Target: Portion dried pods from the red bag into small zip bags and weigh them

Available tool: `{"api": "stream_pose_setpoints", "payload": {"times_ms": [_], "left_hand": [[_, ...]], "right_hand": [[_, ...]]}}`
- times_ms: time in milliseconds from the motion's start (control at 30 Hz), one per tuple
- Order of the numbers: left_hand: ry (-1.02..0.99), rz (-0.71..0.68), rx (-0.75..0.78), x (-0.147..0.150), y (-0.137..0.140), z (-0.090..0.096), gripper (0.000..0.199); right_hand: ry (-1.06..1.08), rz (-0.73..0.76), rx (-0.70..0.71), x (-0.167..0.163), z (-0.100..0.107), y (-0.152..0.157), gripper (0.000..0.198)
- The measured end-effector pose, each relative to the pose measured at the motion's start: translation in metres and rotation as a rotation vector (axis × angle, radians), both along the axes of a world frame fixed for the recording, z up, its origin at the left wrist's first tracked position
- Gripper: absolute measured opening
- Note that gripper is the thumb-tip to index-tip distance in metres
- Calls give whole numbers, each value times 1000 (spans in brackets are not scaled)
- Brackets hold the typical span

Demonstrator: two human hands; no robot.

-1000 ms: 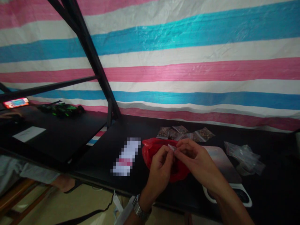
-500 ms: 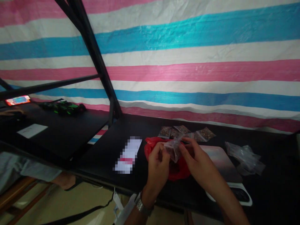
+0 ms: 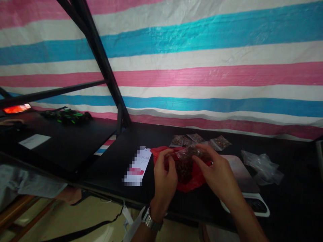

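Note:
A red plastic bag (image 3: 199,179) lies open on the black table, with dark brown, dried-looking bits (image 3: 183,169) inside. My left hand (image 3: 165,173) is at its left side, fingers curled and closed on the red rim. Between thumb and fingers of my right hand (image 3: 218,168) is a small clear zip bag (image 3: 193,152), held over the opening of the red bag. Whether anything is inside the clear bag I cannot make out. Behind my hands lie several filled zip bags (image 3: 220,143) with brown contents.
Right of the red bag stands a kitchen scale (image 3: 242,174), partly behind my right forearm. Farther right lies a pile of clear zip bags (image 3: 263,168). A phone (image 3: 140,168) rests on the left. Another table holds a green-black toy car (image 3: 69,116) and a person's hand (image 3: 11,122).
My left hand has left the clear bag and moved to the red bag's rim, which is spread wider. The brown contents now show. My right hand keeps the clear bag.

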State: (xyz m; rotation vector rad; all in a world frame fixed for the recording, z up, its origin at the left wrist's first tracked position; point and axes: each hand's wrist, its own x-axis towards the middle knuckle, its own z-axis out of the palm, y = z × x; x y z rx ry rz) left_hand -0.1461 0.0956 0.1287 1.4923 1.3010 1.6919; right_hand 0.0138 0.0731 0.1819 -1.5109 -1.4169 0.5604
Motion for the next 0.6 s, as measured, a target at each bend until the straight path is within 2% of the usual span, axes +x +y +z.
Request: {"api": "stream_pose_setpoints", "payload": {"times_ms": [200,333,433,500,600], "left_hand": [[160,-117,28,-4,-3,0,28],[176,-222,3,-5,-3,-5,33],[136,-280,-6,-4,-3,-4,29],[103,-274,-6,-3,-3,-1,24],[16,-166,-1,-3,-4,4,22]], "right_hand": [[-51,79,23,-5,11,-4,33],[-52,114,45,-7,12,-5,35],[-47,93,28,-9,12,-4,32],[-75,92,14,-10,12,-3,29],[-96,96,19,-9,14,-5,28]]}}
